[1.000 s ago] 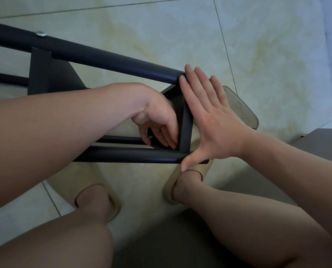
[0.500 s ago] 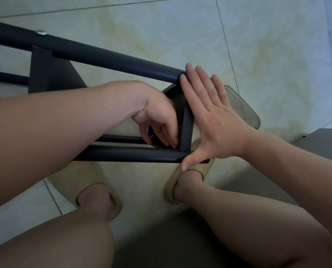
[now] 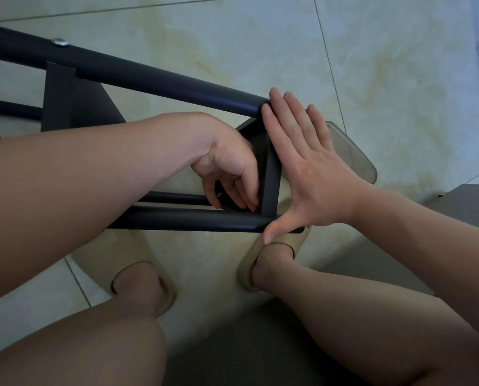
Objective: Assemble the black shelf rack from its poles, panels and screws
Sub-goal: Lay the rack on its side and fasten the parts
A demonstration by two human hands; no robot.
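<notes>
Right hand lies flat, fingers straight, pressing the end panel of the black shelf rack, which lies sideways on the tiled floor. Left hand curls inside by a small screw; its grip cannot be told.

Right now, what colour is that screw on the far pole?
The screw is silver, on a black pole; head view.
</notes>
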